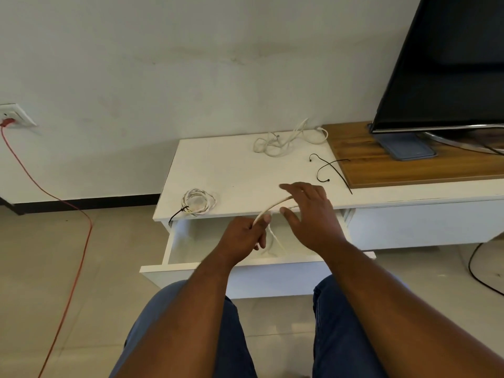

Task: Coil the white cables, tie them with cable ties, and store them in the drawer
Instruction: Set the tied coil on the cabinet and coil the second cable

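A white cable (272, 207) stretches between both hands above the open drawer (174, 241) of a white cabinet (231, 170) against a pale wall. The left hand (242, 237) is fisted around it; the right hand (308, 214) is spread, fingers loosely touching it. Left of the hands lies a tied coil (197, 201); beyond them, loose cables (286, 140) and black cable ties (331, 170).

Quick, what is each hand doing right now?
Left hand: closed, pinching the white cable.
Right hand: open, fingers spread, the cable passing under them.
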